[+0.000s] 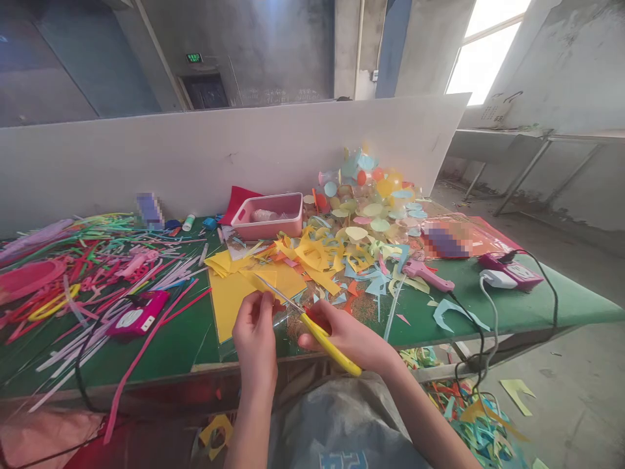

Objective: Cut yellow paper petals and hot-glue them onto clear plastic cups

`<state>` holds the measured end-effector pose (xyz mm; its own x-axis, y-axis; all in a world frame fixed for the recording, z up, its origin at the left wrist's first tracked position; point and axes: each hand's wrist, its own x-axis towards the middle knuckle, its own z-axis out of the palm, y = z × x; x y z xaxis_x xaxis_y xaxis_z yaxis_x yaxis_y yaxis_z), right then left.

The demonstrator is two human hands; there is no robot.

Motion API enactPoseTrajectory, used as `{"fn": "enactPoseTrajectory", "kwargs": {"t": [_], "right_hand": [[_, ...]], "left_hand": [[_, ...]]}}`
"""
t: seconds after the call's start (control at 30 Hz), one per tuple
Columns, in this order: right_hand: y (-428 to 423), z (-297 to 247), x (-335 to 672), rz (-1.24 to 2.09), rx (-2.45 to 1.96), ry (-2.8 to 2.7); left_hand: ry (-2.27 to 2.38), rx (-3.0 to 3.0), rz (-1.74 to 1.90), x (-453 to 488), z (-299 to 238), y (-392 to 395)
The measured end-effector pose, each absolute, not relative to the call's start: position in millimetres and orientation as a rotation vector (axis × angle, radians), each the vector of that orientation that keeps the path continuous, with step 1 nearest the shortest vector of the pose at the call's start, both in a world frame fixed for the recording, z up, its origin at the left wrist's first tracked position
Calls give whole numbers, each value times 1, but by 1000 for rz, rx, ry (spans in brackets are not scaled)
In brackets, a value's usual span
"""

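Lower centre of the frame: yellow-handled scissors (336, 356) slant up and leftward out of my right hand (350, 331), fingers curled round the grips. Left hand (254, 332) close by the blades, thumb and forefinger pressed together; whether anything is pinched between them, I cannot tell.

Handling, my judgement: light and rigid, grips smooth, perhaps slick with sweat. Best held by the handles, skin kept off the metal edges.

Around: yellow sheets (225, 316) left of centre, probably thin and easily creased. Above them, a pink tray (266, 228). Paper discs (374, 210) heaped right of it, yellow offcuts (317, 255) spilling below. Right side, a pink glue gun (430, 276), dark cord hanging over the edge of the green table (576, 286). Left side, tangled strips and a magenta power block (139, 317).

In the way: offcuts crowding just beyond the blades; my own left fingertips, very near them.
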<state>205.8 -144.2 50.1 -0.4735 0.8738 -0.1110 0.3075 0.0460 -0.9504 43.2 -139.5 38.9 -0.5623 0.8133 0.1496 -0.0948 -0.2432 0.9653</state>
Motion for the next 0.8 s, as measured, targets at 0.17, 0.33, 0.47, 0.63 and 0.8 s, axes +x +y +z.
{"fn": "enactPoseTrajectory", "kwargs": {"t": [0.17,0.33,0.47,0.63,0.8], "right_hand": [[-145,51,206,1423,-1173,-1824],[-146,53,206,1417,-1164,-1846],[-146,54,207,1437,-1160,-1847],[-145,54,207,1461,-1174,-1844],[-143,49,207,1496,-1122,-1831]], "left_hand": [[1320,860,1932,46,42,-141],[1262,860,1944,47,42,-142],[1281,877,1913,47,42,-143],[1292,854,1886,46,44,-143],[1237,782,1884,46,49,-144]]}}
